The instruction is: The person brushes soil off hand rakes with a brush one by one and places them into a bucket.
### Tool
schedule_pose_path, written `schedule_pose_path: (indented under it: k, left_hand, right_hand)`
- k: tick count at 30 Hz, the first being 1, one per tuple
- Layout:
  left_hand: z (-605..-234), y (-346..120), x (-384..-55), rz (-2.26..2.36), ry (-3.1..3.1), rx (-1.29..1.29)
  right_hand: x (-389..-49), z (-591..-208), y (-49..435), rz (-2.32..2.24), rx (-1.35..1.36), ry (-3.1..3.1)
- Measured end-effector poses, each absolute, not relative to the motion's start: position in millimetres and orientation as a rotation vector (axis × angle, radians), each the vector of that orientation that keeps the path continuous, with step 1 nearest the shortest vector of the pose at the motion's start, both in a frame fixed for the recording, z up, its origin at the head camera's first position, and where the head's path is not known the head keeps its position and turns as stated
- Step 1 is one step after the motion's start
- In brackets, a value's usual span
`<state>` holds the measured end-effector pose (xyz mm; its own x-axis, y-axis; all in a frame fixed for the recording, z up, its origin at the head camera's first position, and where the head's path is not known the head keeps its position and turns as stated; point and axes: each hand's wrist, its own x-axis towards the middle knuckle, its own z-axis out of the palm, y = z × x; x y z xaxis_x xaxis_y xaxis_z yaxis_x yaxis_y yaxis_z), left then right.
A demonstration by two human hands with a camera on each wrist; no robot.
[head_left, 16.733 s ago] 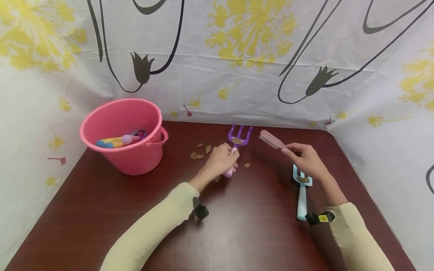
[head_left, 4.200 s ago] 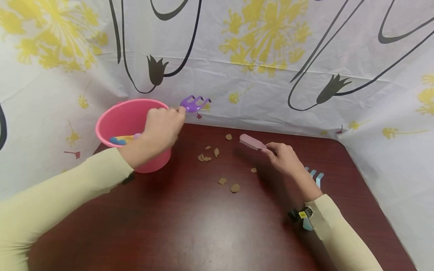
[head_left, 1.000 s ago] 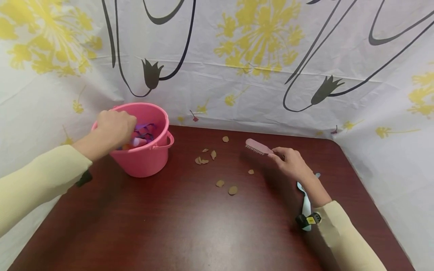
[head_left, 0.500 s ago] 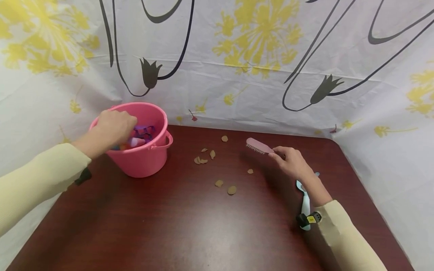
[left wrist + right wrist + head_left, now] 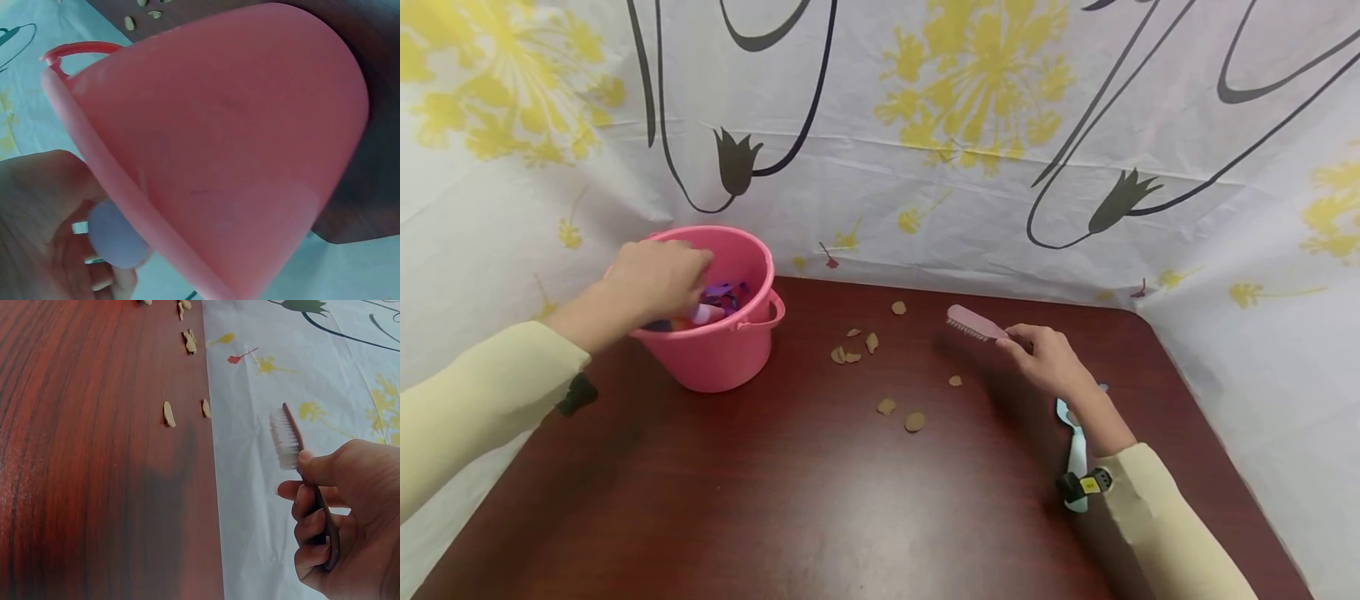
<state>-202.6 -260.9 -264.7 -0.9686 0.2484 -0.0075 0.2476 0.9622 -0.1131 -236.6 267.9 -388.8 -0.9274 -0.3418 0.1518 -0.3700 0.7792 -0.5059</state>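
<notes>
My left hand (image 5: 655,279) is over the pink bucket (image 5: 718,358), its fingers partly hidden from the head camera. In the left wrist view its fingers curl round a lilac rounded handle end (image 5: 119,236) at the rim, apparently of the purple toy garden fork. Purple tines (image 5: 724,290) and a lilac handle (image 5: 703,314) show inside the bucket. My right hand (image 5: 1048,360) grips a small pink brush (image 5: 973,321) by its handle, bristles down, above the table. Under that forearm lies a light blue toy fork (image 5: 1077,458), partly covered.
Several brown leaf-like pieces (image 5: 915,422) are scattered across the dark wooden table (image 5: 790,500), between bucket and brush. A white patterned sheet (image 5: 865,200) rises behind the table and along its sides. The bucket's handle (image 5: 771,312) hangs at its right side.
Over the longer span my left hand lifted the purple fork from the table and brought it to the bucket. Lately it shifted slightly at the rim. The right hand keeps its brush, nearly still.
</notes>
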Motion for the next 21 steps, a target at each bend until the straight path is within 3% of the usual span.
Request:
schedule_pose_path:
  k: [12, 21]
  left_hand:
    - [-275.8, -195.5, -188.2, 0.046, -2.591, -0.815]
    - [-305.3, -147.4, -186.5, 0.001, -2.666, -0.9]
  right_hand:
    - [-231.6, -382.8, 288.2, 0.835, 0.528, -2.899]
    - [-225.6, -381.2, 315.5, 0.807, 0.456, -2.897]
